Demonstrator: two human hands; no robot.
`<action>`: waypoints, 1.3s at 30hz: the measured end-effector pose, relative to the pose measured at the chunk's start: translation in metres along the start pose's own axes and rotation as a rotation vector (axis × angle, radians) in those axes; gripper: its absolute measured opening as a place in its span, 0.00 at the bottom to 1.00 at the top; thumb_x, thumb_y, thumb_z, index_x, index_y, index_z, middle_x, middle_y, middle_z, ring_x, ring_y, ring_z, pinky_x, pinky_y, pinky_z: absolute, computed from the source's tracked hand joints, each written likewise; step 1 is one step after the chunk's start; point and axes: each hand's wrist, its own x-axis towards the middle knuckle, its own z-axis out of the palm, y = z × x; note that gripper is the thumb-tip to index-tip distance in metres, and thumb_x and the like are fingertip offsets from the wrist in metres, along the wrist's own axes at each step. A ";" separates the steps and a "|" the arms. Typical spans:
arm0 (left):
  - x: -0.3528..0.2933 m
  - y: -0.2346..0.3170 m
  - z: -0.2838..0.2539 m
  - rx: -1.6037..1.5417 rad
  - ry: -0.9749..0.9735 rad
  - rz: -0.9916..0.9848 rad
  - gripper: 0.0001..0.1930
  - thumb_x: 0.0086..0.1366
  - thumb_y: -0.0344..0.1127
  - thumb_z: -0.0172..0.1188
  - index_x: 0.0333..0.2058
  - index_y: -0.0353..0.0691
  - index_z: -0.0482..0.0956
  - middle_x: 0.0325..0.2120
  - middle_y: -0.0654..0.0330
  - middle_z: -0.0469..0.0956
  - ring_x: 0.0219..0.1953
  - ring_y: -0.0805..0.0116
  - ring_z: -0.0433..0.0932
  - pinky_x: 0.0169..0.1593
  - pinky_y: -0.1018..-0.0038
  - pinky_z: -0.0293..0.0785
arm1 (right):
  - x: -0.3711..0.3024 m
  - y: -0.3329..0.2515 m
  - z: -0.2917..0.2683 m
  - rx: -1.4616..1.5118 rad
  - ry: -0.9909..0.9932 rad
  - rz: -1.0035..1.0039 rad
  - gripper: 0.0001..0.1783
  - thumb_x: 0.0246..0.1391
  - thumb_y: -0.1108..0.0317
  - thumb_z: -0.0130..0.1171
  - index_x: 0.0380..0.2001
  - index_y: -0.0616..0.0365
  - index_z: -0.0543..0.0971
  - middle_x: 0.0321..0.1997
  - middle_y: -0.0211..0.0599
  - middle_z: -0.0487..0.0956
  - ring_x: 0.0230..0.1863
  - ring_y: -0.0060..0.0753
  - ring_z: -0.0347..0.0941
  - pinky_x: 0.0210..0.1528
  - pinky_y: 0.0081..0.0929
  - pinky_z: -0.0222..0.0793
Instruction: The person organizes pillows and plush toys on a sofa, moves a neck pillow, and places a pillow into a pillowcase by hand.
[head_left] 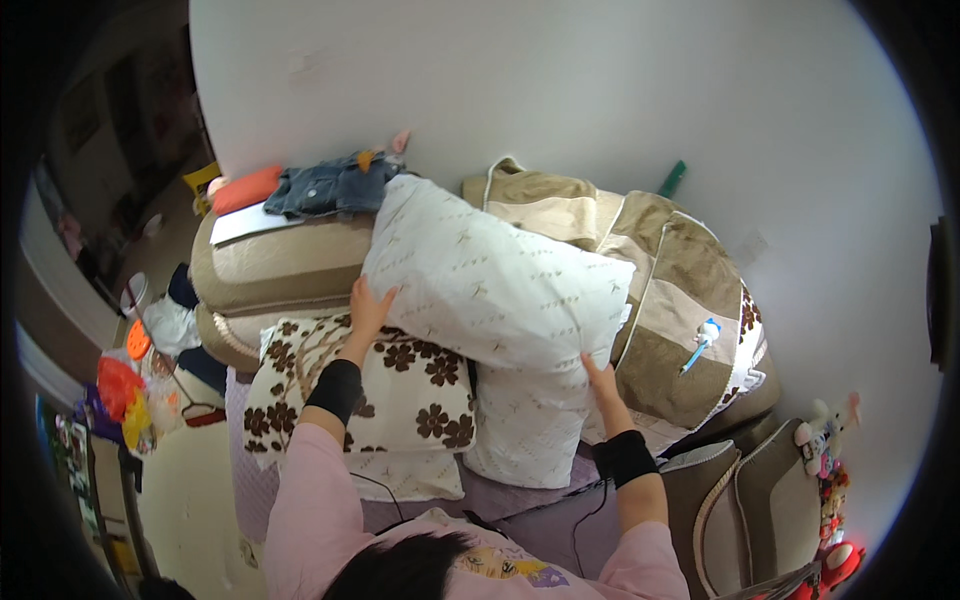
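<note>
A white pillow (490, 275) with a small pale print lies tilted across the middle, held between my two hands. My left hand (370, 308) grips its lower left edge, the thumb on the near side. At the lower right edge, my right hand (600, 383) is closed on the pillow, with part of its fingers hidden behind the fabric. Below it lies a second white pillow (530, 425) with a similar print. To the left, next to my left forearm, rests a cream cushion (425, 405) with brown flowers.
A beige and brown sofa arm (280, 265) carries a denim garment (335, 188) and an orange item (248, 188). On the right, a brown patterned cover (690, 270) bears a blue and white toy pen (703, 340). Plush toys (825, 440) sit along the right wall; coloured bags (120, 385) stand at left.
</note>
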 end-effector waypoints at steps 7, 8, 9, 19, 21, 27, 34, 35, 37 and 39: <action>0.060 -0.012 0.030 -0.164 -0.257 -0.073 0.43 0.47 0.59 0.54 0.51 0.27 0.53 0.49 0.42 0.57 0.52 0.49 0.58 0.52 0.65 0.56 | -0.013 0.067 0.000 0.110 0.208 0.088 0.31 0.32 0.61 0.64 0.42 0.65 0.68 0.40 0.42 0.73 0.41 0.34 0.69 0.42 0.27 0.62; 0.062 -0.007 0.031 -0.172 -0.297 -0.142 0.45 0.47 0.61 0.53 0.51 0.27 0.52 0.50 0.42 0.56 0.53 0.50 0.57 0.53 0.66 0.55 | -0.015 0.074 -0.001 0.083 0.208 0.104 0.31 0.33 0.61 0.64 0.42 0.64 0.68 0.40 0.41 0.73 0.41 0.33 0.69 0.42 0.27 0.62; 0.066 -0.004 0.037 -0.210 -0.335 -0.119 0.47 0.46 0.62 0.53 0.52 0.27 0.51 0.52 0.41 0.55 0.54 0.50 0.55 0.55 0.67 0.53 | -0.016 0.079 -0.004 0.056 0.205 0.120 0.30 0.33 0.62 0.64 0.42 0.64 0.68 0.40 0.41 0.73 0.41 0.33 0.68 0.42 0.27 0.62; 0.055 0.006 0.029 -0.427 -0.745 -0.356 0.41 0.47 0.60 0.55 0.50 0.29 0.59 0.46 0.49 0.65 0.49 0.59 0.64 0.50 0.72 0.58 | -0.040 0.118 -0.009 0.102 0.192 0.172 0.28 0.36 0.65 0.61 0.43 0.62 0.69 0.41 0.38 0.73 0.42 0.33 0.68 0.43 0.25 0.61; 0.038 0.019 0.013 -0.448 -0.770 -0.381 0.39 0.48 0.58 0.55 0.49 0.30 0.60 0.45 0.51 0.66 0.48 0.61 0.65 0.49 0.73 0.59 | -0.062 0.109 -0.006 0.009 0.186 0.227 0.28 0.35 0.66 0.62 0.43 0.62 0.68 0.42 0.39 0.73 0.43 0.33 0.68 0.44 0.24 0.60; -0.033 0.100 0.000 -0.522 -0.976 -0.271 0.29 0.49 0.48 0.58 0.46 0.35 0.66 0.41 0.57 0.70 0.41 0.67 0.69 0.44 0.75 0.63 | -0.150 0.220 -0.073 0.349 0.092 0.437 0.29 0.35 0.76 0.58 0.46 0.64 0.65 0.44 0.43 0.70 0.44 0.40 0.66 0.46 0.32 0.61; -0.205 0.136 0.014 -0.201 -1.359 -0.252 0.33 0.51 0.57 0.52 0.47 0.35 0.65 0.42 0.53 0.70 0.42 0.64 0.70 0.42 0.72 0.65 | -0.347 0.287 -0.151 0.097 0.216 0.877 0.19 0.32 0.78 0.54 0.35 0.72 0.71 0.32 0.46 0.73 0.32 0.43 0.69 0.35 0.34 0.65; -0.237 0.110 0.022 -0.245 -1.400 -0.262 0.33 0.51 0.59 0.50 0.47 0.35 0.65 0.43 0.53 0.69 0.42 0.64 0.69 0.42 0.71 0.66 | -0.368 0.292 -0.151 -0.143 0.116 0.851 0.17 0.32 0.77 0.55 0.32 0.72 0.72 0.30 0.46 0.73 0.31 0.41 0.70 0.34 0.32 0.65; -0.292 0.160 0.046 -0.239 -1.664 -0.212 0.39 0.48 0.63 0.50 0.48 0.34 0.63 0.44 0.52 0.67 0.43 0.61 0.68 0.42 0.68 0.66 | -0.467 0.390 -0.230 -0.628 0.043 0.800 0.18 0.28 0.78 0.58 0.30 0.70 0.73 0.31 0.48 0.74 0.32 0.41 0.70 0.34 0.32 0.66; -0.331 0.210 0.036 -0.121 -1.805 -0.184 0.44 0.45 0.66 0.51 0.49 0.31 0.60 0.45 0.51 0.66 0.44 0.58 0.68 0.42 0.66 0.66 | -0.538 0.444 -0.279 -0.611 0.218 1.029 0.19 0.25 0.80 0.60 0.30 0.69 0.73 0.32 0.51 0.74 0.31 0.44 0.70 0.32 0.35 0.67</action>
